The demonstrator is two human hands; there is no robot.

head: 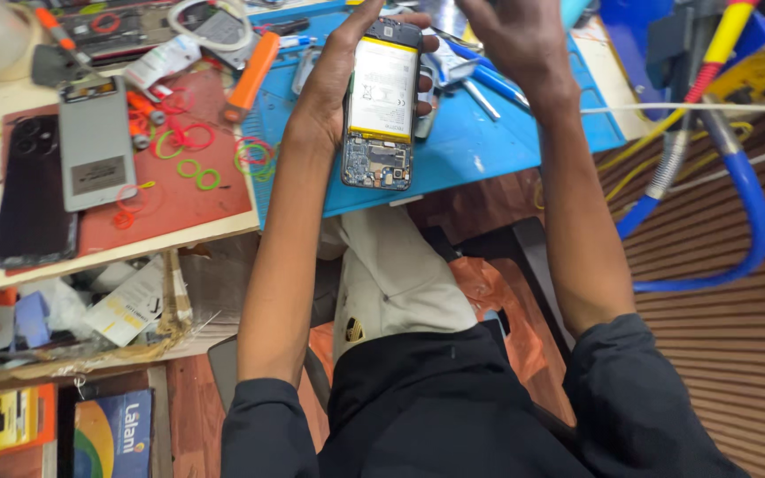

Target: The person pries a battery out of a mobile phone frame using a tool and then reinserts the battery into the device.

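The bench (179,232) runs along the top of the view, its near edge just above the person's lap. A blue mat (489,142) covers the bench's right part and a red mat (170,195) lies left of it.

On the red mat, toward the bench's left edge, rest a grey back cover (95,142) and a black phone (33,190) side by side, with small coloured rubber rings (189,152) scattered between them and the blue mat. An orange tool handle (254,75) lies across the seam of the two mats.

The opened phone (382,106), back removed so the pale battery and circuit board show, is held above the blue mat's near edge. The left hand (334,84) grips it from the left side, fingers wrapped round to the far edge. The right hand (515,35) hovers above the phone's top right corner; its fingers run out of view, so its state cannot be told.

The phone looks light and stiff, but fragile with its parts exposed; the side rails seem the safest hold, clear of battery and board.
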